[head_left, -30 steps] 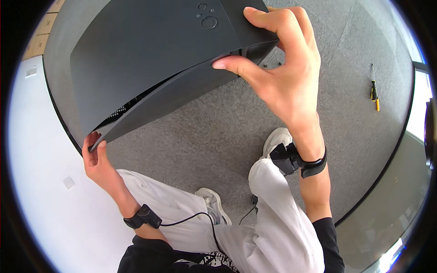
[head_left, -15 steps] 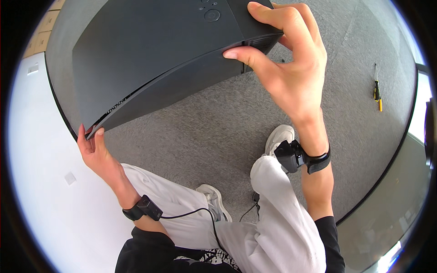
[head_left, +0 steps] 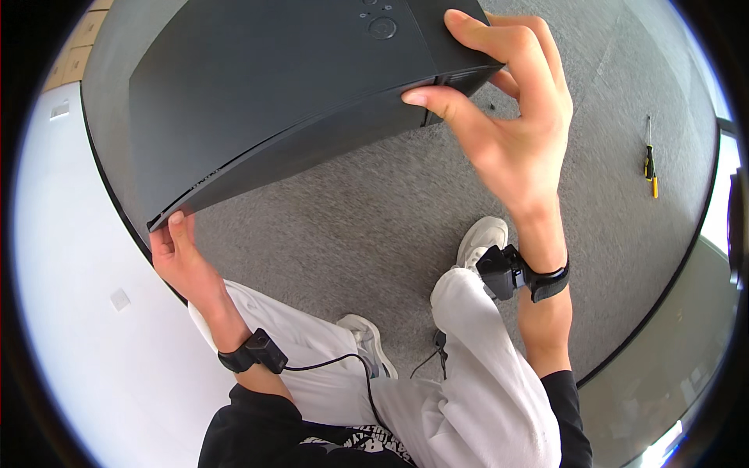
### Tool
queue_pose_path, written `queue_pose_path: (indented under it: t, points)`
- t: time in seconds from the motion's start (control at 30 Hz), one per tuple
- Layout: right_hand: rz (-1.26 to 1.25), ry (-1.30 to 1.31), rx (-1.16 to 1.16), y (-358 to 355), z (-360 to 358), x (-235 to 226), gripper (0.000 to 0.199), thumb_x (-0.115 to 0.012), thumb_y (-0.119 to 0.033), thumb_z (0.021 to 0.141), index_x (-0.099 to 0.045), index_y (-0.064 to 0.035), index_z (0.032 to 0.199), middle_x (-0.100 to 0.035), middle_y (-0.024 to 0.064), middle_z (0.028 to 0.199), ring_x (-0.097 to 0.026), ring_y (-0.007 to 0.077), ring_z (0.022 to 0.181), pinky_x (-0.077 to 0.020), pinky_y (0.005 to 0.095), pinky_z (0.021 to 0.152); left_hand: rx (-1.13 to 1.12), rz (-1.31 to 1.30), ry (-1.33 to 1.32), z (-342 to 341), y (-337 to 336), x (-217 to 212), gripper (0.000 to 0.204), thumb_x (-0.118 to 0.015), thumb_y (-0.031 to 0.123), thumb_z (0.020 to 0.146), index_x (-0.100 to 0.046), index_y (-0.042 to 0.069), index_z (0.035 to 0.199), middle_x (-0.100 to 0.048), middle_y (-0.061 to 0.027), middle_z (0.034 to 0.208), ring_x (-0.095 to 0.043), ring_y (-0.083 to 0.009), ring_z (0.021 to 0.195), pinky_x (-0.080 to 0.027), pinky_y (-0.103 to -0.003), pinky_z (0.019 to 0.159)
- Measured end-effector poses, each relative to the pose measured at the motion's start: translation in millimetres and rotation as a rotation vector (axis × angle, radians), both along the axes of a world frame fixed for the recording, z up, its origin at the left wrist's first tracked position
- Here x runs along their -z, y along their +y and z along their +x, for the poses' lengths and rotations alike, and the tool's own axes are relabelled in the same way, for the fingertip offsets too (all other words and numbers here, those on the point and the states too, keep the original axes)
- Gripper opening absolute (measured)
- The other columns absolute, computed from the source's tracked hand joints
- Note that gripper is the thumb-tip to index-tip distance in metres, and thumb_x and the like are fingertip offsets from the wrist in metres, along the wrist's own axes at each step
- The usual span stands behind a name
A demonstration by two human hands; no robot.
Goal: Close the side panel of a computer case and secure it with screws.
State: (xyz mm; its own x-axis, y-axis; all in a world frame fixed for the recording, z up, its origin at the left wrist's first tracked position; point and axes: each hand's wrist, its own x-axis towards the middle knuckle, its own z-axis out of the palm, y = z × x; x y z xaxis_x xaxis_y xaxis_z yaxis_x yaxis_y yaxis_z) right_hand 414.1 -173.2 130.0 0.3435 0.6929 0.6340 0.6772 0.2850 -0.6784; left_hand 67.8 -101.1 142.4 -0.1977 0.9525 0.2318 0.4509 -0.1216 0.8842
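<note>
A black computer case with a round button fills the upper left and middle. Along its near edge, a narrow gap separates the top face from a black side panel; the gap is widest toward the left corner. There my left hand grips the panel's end, its thumb up against the panel and the other fingers partly hidden. My right hand clasps the opposite end of the case, thumb on the near edge and fingers over the end section. Some right fingertips are out of sight behind the case.
On the grey carpet at the right lies a screwdriver with a black and yellow handle. A white wall runs along the left, with cardboard boxes beyond it. My shoes are below the case.
The gap between the side panel and the top face has narrowed. My left hand's fingers have come out of the gap to the panel's outer side. Case and both hands have shifted slightly right.
</note>
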Motion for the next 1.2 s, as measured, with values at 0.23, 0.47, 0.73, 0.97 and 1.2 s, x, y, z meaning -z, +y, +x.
queue_pose_path:
  t: [0.23,0.47,0.73,0.97,1.2]
  points:
    - [-0.098,0.044,0.009,-5.4,-9.5,-2.5,0.053,-0.087,-0.007,0.069,-0.066,-0.0025,0.117,-0.058,0.0074,0.111,-0.065,0.0195,0.099,-0.0621,0.0321,0.079,0.015,0.030,0.182,-16.9,1.3,-5.5,0.025,-0.066,0.016,0.095,-0.065,-0.003,0.111,-0.068,-0.0053,0.099,-0.061,-0.0106,0.092,-0.048,-0.026,0.084]
    - [-0.087,0.139,0.011,-8.4,-16.7,0.7,0.052,-0.083,0.000,0.073,-0.063,-0.0036,0.121,-0.057,0.0081,0.113,-0.061,0.0190,0.104,-0.0589,0.0337,0.085,0.055,-0.021,0.128,-3.8,-1.0,-11.7,0.040,-0.072,0.014,0.091,-0.059,-0.002,0.125,-0.070,-0.0062,0.104,-0.064,-0.0117,0.097,-0.049,-0.027,0.088]
    - [-0.118,0.147,0.027,-6.4,-7.3,8.2,0.051,-0.079,0.002,0.078,-0.060,-0.0033,0.125,-0.056,0.0096,0.122,-0.058,0.0192,0.110,-0.0550,0.0376,0.091,0.112,-0.060,0.039,3.1,-4.6,-12.1,0.037,-0.068,0.020,0.095,-0.055,0.001,0.124,-0.065,-0.0028,0.101,-0.057,-0.0088,0.092,-0.044,-0.025,0.088]
    - [-0.072,0.217,0.100,-2.6,-27.7,18.2,0.063,-0.079,-0.001,0.079,-0.052,-0.0015,0.136,-0.053,0.0132,0.134,-0.058,0.0216,0.116,-0.0476,0.0410,0.103,0.120,-0.144,0.063,1.1,-2.6,3.5,0.047,-0.044,0.040,0.106,-0.045,0.003,0.134,-0.056,-0.0088,0.124,-0.055,-0.0146,0.109,-0.044,-0.033,0.101]
    - [-0.010,0.049,0.098,-2.3,-33.8,23.1,0.064,-0.081,0.005,0.074,-0.058,0.0002,0.133,-0.041,0.0160,0.143,-0.056,0.0230,0.115,-0.0464,0.0336,0.101,0.077,-0.142,-0.107,-0.5,-9.0,26.3,0.042,-0.042,0.037,0.107,-0.047,0.003,0.131,-0.053,-0.0081,0.125,-0.053,-0.0180,0.116,-0.042,-0.038,0.107]
